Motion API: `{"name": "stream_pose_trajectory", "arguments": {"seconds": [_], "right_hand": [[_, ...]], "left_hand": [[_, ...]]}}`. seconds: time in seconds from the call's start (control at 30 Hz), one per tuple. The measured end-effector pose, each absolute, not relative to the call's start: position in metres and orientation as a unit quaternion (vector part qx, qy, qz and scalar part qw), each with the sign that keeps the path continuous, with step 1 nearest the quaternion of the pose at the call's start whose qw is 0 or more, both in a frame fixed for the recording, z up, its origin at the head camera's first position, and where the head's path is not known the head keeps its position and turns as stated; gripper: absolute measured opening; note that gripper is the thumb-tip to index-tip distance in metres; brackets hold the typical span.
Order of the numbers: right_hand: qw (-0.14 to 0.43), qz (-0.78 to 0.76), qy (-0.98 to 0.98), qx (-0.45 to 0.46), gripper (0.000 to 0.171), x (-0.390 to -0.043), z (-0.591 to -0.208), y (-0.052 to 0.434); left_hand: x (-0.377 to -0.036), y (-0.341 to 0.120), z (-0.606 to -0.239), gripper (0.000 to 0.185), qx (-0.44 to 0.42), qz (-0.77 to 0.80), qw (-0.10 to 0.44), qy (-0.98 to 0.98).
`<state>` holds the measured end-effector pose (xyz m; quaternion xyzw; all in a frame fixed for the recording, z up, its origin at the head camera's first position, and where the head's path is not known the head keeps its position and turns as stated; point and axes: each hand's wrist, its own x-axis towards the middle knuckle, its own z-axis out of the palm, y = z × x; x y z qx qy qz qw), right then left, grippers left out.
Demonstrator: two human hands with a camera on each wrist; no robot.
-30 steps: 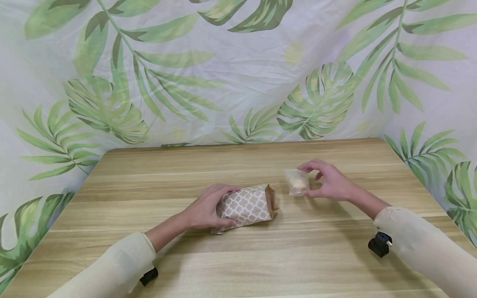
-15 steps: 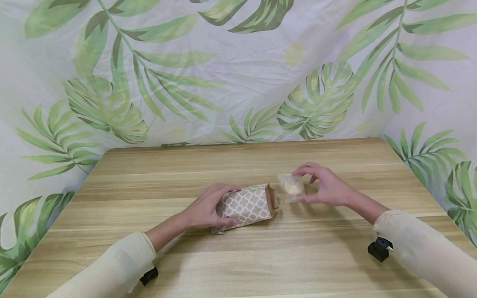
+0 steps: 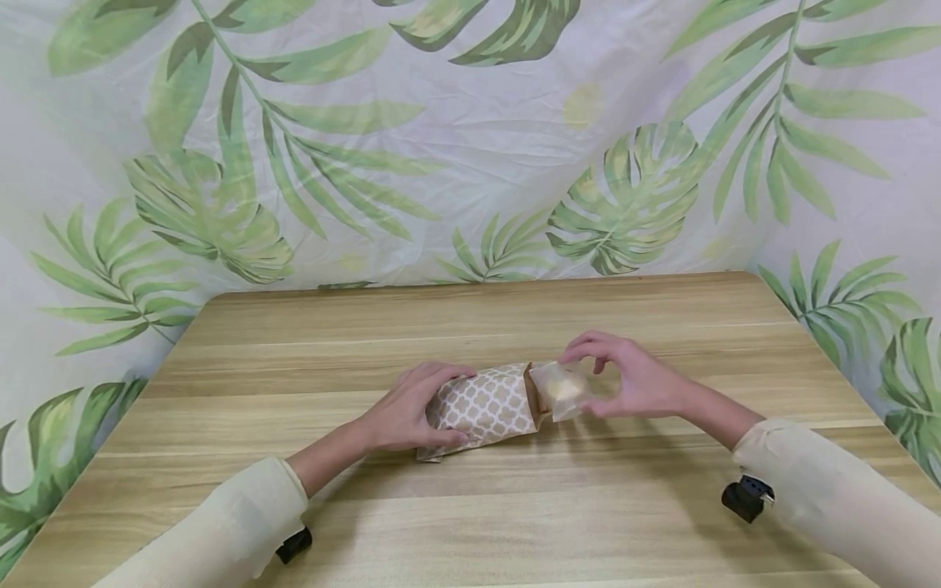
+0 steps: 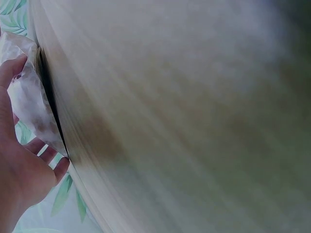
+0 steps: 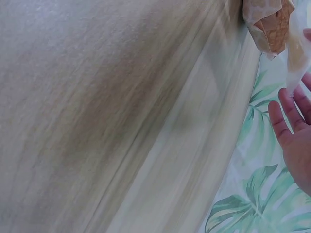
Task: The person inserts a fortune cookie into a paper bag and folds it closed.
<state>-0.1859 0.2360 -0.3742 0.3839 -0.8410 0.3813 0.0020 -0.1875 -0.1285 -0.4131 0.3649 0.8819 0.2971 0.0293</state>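
Head view: we hold a patterned paper bag [image 3: 487,404] lying on its side on the wooden table [image 3: 470,506], our left hand [image 3: 407,412] curled round its closed end, with the open mouth facing right. Our right hand [image 3: 625,377] pinches a small clear packet [image 3: 559,389] with something pale and round inside, and the packet's leading edge sits right at the bag's mouth, touching or just entering it; we cannot tell which. A leaf-print cloth [image 3: 470,139] hangs behind the table.

Left wrist view: the picture is mostly blurred tabletop, with our left hand [image 4: 24,179] at the edge, its fingers [image 4: 46,155] wrapped under the bag [image 4: 29,102], so the grip looks firm.

Right wrist view: we see the bag's brown open mouth [image 5: 272,26] and a slip of the clear packet [image 5: 297,53] beside our right hand [image 5: 294,131]; the fingers here look fairly straight, and the pinch itself is out of frame.

As we judge it, the packet could catch on the mouth's edge and fold the paper shut, since the bag lies flat and its opening is narrow. A light left grip would let the bag slide away under the push.
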Motion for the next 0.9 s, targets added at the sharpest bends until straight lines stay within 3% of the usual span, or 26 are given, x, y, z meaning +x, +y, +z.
{"name": "stream_pose_trajectory", "arguments": {"seconds": [0.5,0.9], "right_hand": [[-0.018,0.355,-0.853,0.382,0.044,-0.190,-0.368,0.219],[0.017,0.237,-0.908,0.345,0.049,-0.179,-0.365,0.208]], "left_hand": [[-0.187,-0.128,-0.413,0.082,0.365,0.296,0.029,0.882],[-0.187,-0.129,-0.414,0.082,0.368,0.293,0.026,0.882]]}}
